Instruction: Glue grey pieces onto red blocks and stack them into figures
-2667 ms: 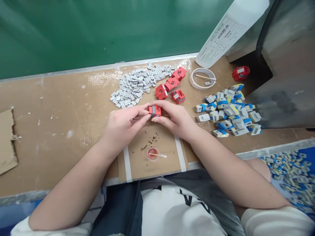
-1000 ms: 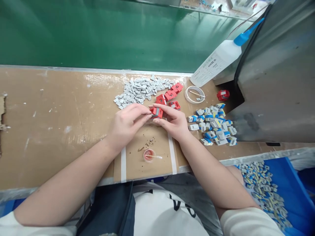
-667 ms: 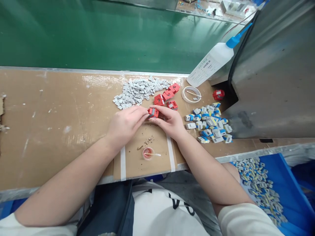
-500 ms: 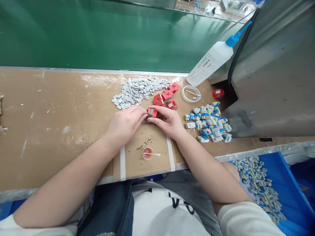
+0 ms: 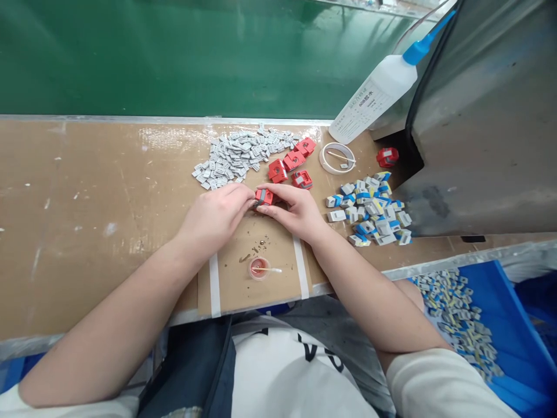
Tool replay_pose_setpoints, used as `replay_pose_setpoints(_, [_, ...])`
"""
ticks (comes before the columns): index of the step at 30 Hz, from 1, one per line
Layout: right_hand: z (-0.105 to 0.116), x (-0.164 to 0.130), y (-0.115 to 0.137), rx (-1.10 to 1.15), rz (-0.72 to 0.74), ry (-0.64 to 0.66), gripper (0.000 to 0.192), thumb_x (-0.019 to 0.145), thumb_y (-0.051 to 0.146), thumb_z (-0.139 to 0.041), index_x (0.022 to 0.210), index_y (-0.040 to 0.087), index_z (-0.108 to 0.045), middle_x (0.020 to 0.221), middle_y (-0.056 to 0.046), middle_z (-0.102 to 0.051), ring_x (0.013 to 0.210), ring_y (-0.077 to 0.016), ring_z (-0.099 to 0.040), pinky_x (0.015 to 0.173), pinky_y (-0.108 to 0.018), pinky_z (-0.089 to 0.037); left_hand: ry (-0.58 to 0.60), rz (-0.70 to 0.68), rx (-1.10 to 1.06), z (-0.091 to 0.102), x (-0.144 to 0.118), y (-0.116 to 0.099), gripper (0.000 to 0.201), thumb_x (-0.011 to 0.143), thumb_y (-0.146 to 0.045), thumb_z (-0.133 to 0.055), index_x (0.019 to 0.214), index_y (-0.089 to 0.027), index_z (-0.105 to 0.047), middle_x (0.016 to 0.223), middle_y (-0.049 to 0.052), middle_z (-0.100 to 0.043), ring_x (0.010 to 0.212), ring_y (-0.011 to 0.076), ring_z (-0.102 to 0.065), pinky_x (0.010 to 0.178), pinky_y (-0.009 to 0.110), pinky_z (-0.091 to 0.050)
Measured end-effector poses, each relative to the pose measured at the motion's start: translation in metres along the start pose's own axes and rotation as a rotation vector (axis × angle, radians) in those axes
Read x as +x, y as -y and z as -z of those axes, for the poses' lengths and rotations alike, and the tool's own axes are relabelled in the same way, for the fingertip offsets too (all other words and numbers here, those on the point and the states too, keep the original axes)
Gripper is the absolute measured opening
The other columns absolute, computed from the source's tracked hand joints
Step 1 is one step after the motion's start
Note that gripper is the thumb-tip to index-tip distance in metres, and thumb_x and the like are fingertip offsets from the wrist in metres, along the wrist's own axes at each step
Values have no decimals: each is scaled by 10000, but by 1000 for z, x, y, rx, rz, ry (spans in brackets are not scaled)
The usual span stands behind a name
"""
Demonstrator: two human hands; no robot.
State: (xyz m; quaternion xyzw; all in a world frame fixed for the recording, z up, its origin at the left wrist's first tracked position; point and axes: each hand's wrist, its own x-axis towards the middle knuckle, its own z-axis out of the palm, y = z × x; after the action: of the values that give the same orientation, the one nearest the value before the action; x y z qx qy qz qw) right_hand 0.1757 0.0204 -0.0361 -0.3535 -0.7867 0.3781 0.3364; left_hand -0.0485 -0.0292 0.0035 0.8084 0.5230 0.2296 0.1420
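Between my two hands is a small red plastic block (image 5: 264, 196) with a grey band across it. My right hand (image 5: 298, 213) grips it from the right, thumb below and fingers above. My left hand (image 5: 217, 213) is closed, its fingertips pressed together at the block's left edge; whether they pinch something small there is hidden. Just beyond lie several more red blocks (image 5: 277, 170) and a heap of small light-grey plastic tiles (image 5: 239, 154). Nearer my body stands a little clear cup (image 5: 259, 269) of reddish liquid, with a cotton swab (image 5: 274, 270) resting across it.
A white glue bottle (image 5: 374, 96) with a blue nozzle leans at the back right. Near it are a white tape ring (image 5: 322, 159), another red block (image 5: 387, 157) and a pile of grey, blue and yellow parts (image 5: 383, 217). A blue bin (image 5: 513, 325) sits below the table edge.
The whole view has shifted slightly as the head moved. Both hands keep hold at the red block, which appears turned a little; nothing has been let go.
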Motion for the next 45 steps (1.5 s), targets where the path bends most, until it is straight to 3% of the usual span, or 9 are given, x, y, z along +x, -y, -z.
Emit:
replay_pose_setpoints(9, [-2, -2, -3, -33, 63, 12, 438, 995, 513, -748, 1295, 195, -770, 1235, -107, -826, 1111, -244, -778, 1019, -378, -620, 4, 88, -49, -1, -3, -1, 256, 1083, -294, -532, 1070, -189, -765, 1045, 82, -808, 945, 234, -730, 841, 341, -534])
replay_pose_setpoints(15, [-2, -2, -2, -27, -1, -17, 490, 961, 566, -774, 1297, 210, -780, 1167, -86, -839, 1022, -235, -787, 967, -380, -648, -17, 76, -103, 0, 2, 0, 267, 1083, -313, -538, 1049, -199, -777, 1048, 79, -819, 958, 227, -742, 874, 350, -557])
replay_pose_setpoints(20, [0, -3, 0, 110, -34, -60, 541, 945, 610, -774, 1331, 231, -773, 1239, -84, -832, 1117, -250, -793, 1032, -405, -653, -128, -23, -253, 1, 3, 2, 243, 1081, -330, -578, 1061, -218, -793, 1135, 83, -837, 1059, 222, -770, 982, 374, -598])
replay_pose_setpoints(26, [0, -3, 1, 281, -85, -62, 565, 936, 605, -792, 1361, 235, -740, 1308, -94, -813, 1189, -258, -787, 1075, -423, -653, -218, -26, -360, -1, 3, -1, 171, 1048, -291, -658, 1067, -219, -812, 1168, 88, -840, 1088, 210, -785, 1020, 384, -626])
replay_pose_setpoints(32, [3, 3, 3, 499, -161, -10, 594, 922, 615, -807, 1371, 246, -686, 1431, -123, -756, 1330, -265, -734, 1177, -441, -603, -265, 132, -509, -6, 0, -7, 227, 1017, -388, -718, 1158, -227, -793, 1256, 109, -797, 1191, 228, -753, 887, 330, -690])
replay_pose_setpoints(37, [2, 5, 0, 649, -189, 31, 593, 913, 565, -834, 1388, 253, -666, 1475, -121, -734, 1353, -270, -723, 1161, -454, -619, -287, 149, -596, -13, -2, -6, 329, 999, -394, -751, 1277, -219, -771, 1318, 122, -773, 1217, 228, -742, 909, 323, -692])
replay_pose_setpoints(45, [-1, 4, 6, 646, -118, 43, 474, 969, 492, -799, 1399, 310, -715, 1565, -60, -683, 1435, -274, -662, 1228, -458, -557, -358, 13, -480, -16, 1, -2, 242, 960, -305, -810, 1193, -242, -801, 1193, 57, -821, 1134, 218, -754, 1062, 398, -625])
